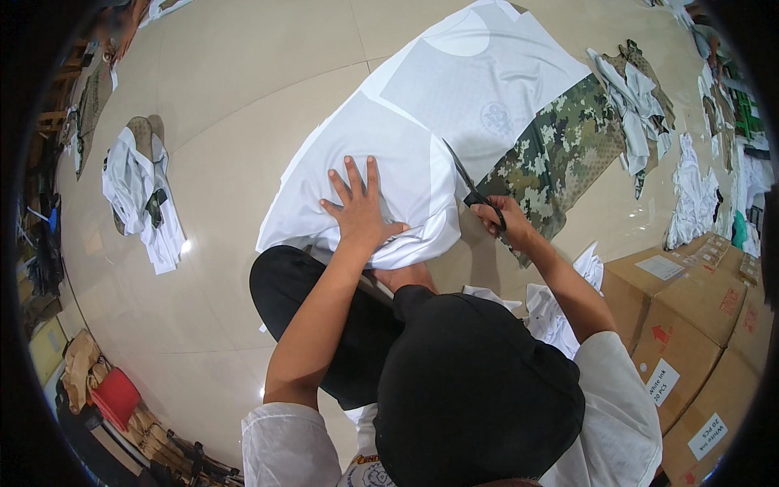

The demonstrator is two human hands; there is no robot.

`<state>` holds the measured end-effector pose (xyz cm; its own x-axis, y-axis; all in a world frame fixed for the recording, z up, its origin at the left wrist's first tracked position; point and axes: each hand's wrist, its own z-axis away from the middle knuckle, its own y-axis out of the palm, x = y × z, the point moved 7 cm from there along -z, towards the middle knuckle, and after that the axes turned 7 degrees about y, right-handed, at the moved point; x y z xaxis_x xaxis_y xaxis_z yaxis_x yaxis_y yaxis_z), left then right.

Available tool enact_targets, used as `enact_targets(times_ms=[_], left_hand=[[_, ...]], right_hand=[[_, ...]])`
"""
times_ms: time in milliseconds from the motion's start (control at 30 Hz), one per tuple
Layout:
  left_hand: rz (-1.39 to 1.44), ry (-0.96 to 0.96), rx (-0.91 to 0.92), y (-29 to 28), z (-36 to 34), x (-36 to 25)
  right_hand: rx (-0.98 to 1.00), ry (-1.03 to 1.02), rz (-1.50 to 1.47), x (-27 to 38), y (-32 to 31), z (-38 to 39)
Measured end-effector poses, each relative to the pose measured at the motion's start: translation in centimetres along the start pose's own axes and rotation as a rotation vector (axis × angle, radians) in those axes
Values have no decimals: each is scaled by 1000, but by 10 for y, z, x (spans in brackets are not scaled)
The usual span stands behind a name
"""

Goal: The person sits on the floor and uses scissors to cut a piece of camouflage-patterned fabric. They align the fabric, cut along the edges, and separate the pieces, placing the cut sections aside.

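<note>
A large white fabric sheet (324, 162) lies across the tiled floor, its near end bunched in folds by my bent leg. My left hand (359, 217) rests flat on it with the fingers spread. My right hand (507, 221) grips a pair of scissors (459, 168) by the black handles. Their dark blades point up and to the left, against the edge of the white fabric; whether they are parted is hard to tell. Right of the blades, a green and brown camouflage-printed part (560, 146) adjoins the white cloth, which carries a faint round emblem.
Fabric scraps (134, 183) lie in a heap on the left, with more cut pieces (637, 105) at the far right. Stacked cardboard boxes (690, 300) stand at the near right. A red item (115, 398) sits among goods at the lower left. Part of another person shows at the top left.
</note>
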<state>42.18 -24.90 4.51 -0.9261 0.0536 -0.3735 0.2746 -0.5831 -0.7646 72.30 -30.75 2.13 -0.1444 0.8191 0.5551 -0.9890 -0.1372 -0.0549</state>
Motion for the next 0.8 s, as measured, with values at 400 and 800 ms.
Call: enact_targets(times_ms=[400,800], left_hand=[[1,-7,1,2,-1,1],[4,-14,5,1,0,0]], right_hand=[[14,-24,18,3,-4,0],[45,-42,55,12,-9,3]])
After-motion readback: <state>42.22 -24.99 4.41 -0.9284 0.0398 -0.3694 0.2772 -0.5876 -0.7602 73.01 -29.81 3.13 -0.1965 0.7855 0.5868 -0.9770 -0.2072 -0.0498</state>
